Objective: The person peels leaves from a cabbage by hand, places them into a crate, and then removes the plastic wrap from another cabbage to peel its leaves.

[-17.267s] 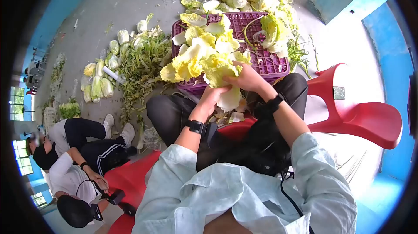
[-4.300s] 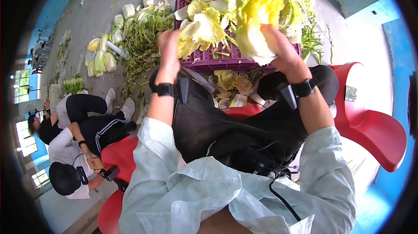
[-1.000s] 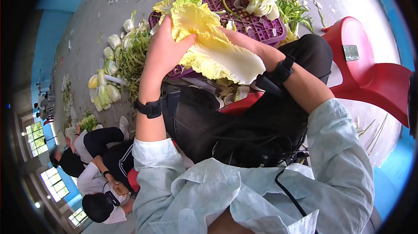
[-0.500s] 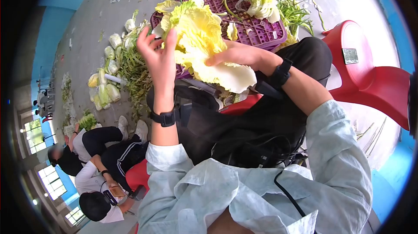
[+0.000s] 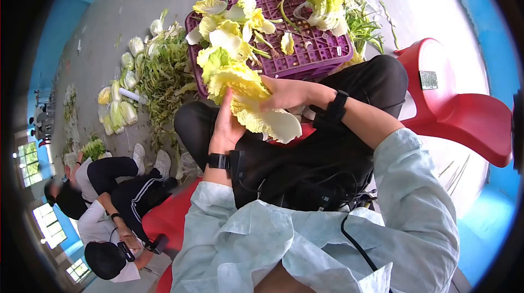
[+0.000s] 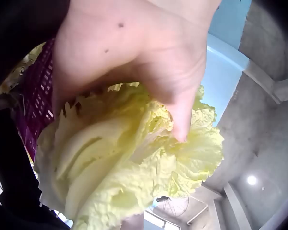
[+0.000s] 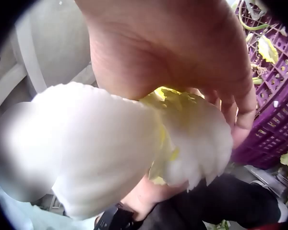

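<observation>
Over the lap, at the near left corner of the crate, both hands hold a bunch of yellow-green napa cabbage leaves [image 5: 248, 94]. My left hand [image 5: 226, 126] grips it from below and left; in the left wrist view its thumb presses across the frilly leaves [image 6: 125, 167]. From the right, my right hand [image 5: 292, 93] curls round the bunch, its fingers partly hidden. A broad white leaf base [image 7: 96, 143] points toward the body in the right wrist view. Loose yellow leaves [image 5: 226, 42] lie on the purple plastic crate [image 5: 319, 65] just beyond.
A cabbage piece [image 5: 325, 6] lies at the crate's far right. Whole cabbages [image 5: 117, 113] and a heap of green leaves [image 5: 164, 72] cover the floor at left. A red chair [image 5: 447, 96] stands right; a seated person [image 5: 109, 233] is at lower left.
The leaf bunch has come down toward the lap. Half a second ago my left fingers were spread beside it; now they grip it. Earlier my right hand held a cabbage piece over the crate.
</observation>
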A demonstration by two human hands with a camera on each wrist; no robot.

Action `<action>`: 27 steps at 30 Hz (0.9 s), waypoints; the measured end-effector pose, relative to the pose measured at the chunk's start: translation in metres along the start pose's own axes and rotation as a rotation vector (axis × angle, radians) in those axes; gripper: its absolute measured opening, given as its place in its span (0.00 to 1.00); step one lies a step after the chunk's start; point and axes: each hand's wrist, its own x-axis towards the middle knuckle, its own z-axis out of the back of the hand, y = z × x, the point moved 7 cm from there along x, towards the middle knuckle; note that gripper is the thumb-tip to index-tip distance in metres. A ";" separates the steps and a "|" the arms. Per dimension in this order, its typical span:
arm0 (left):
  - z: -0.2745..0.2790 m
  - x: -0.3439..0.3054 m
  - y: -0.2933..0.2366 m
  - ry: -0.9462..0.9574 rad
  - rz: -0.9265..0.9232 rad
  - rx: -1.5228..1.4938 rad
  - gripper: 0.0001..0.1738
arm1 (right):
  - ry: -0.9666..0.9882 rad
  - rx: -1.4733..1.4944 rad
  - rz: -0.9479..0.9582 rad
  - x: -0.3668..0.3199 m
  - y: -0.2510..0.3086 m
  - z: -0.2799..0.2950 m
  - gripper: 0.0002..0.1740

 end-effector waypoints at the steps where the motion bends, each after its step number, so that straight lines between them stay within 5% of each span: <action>1: 0.002 0.001 0.000 -0.022 0.000 -0.003 0.41 | -0.004 0.028 -0.003 0.001 -0.001 0.000 0.37; 17: -0.013 -0.004 -0.005 0.051 0.018 -0.103 0.33 | -0.089 -0.180 0.042 0.005 -0.012 0.013 0.31; 27: -0.118 -0.075 -0.053 0.272 -0.105 0.061 0.40 | -0.211 -0.081 0.054 -0.072 0.070 0.010 0.29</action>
